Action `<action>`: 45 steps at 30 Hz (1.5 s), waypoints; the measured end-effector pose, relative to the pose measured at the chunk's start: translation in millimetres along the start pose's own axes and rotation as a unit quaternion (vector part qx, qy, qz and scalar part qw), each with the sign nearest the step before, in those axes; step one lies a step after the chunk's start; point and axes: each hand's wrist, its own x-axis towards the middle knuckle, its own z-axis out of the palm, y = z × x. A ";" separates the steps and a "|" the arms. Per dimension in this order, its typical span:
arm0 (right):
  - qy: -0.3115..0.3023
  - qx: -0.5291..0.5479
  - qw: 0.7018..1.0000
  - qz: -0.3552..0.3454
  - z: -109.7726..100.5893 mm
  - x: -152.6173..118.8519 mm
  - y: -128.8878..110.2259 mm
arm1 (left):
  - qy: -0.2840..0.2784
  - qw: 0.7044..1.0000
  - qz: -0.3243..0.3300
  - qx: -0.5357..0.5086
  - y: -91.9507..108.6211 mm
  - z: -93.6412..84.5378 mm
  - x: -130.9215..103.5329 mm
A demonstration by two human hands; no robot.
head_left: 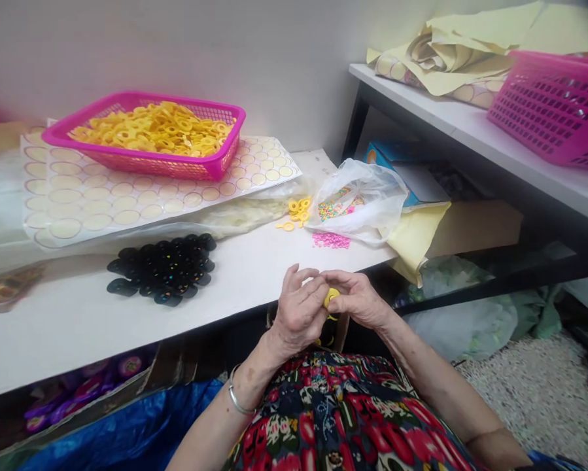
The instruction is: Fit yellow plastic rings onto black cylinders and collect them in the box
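Both hands meet just off the table's front edge, above the lap. A small round yellow piece is pinched in the fingers of my right hand. Against its left side are the fingers of my left hand, curled and touching the piece too. On the table beyond them lie a few yellow ring-shaped pieces and a patch of pink beads. Behind the pink beads, a clear plastic bag holds multicoloured beads. A cluster of black pieces sits left of the hands.
A pink basket full of yellow pieces stands on printed sheets at the back left. At the right, a raised shelf bears another pink basket and crumpled yellow paper. A blue box is beneath it.
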 end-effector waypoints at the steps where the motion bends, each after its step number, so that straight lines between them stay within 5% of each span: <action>1: 0.009 0.001 1.000 -0.004 1.3 -0.9 0.4 | 0.001 1.000 0.008 -0.005 0.8 1.0 -0.4; 7: 0.068 0.037 0.997 0.016 9.2 -4.6 14.9 | -0.020 0.997 -0.042 -0.068 -3.0 11.5 -10.8; 12: -0.053 0.014 0.991 0.121 8.8 -8.1 24.9 | -0.090 0.987 -0.095 -0.092 6.5 10.6 -32.2; 15: -0.074 0.024 0.984 0.158 3.1 -6.6 46.5 | -0.133 0.985 -0.074 -0.087 4.9 -1.0 -49.0; 17: -0.033 0.010 0.986 0.165 -3.4 -2.7 68.0 | -0.112 0.988 -0.087 -0.053 -5.4 -19.3 -63.4; 19: 0.042 -0.055 0.985 0.159 -11.4 4.0 90.1 | -0.006 0.984 -0.166 0.060 -24.0 -45.2 -80.2; 22: 0.134 -0.155 0.970 0.131 -20.4 17.5 113.5 | 0.174 0.871 -0.329 0.321 -61.8 -87.3 -102.3; 25: 0.158 -0.161 0.969 0.101 -21.4 28.6 120.5 | 0.187 0.785 -0.415 0.420 -95.9 -115.1 -111.1; 32: 0.141 -0.083 0.984 0.070 -21.3 28.4 104.4 | 0.107 0.802 -0.406 0.425 -118.7 -116.1 -103.2; 37: 0.108 -0.170 0.977 0.069 -27.3 23.5 82.3 | 0.177 0.804 -0.388 0.414 -133.0 -110.8 -105.1; 42: 0.105 -0.252 0.952 0.139 -27.7 24.6 57.9 | 0.213 0.826 -0.292 0.432 -134.9 -115.1 -104.6; 45: 0.126 -0.351 0.927 0.041 -31.1 33.8 42.5 | 0.231 0.842 -0.279 0.400 -119.6 -115.8 -99.0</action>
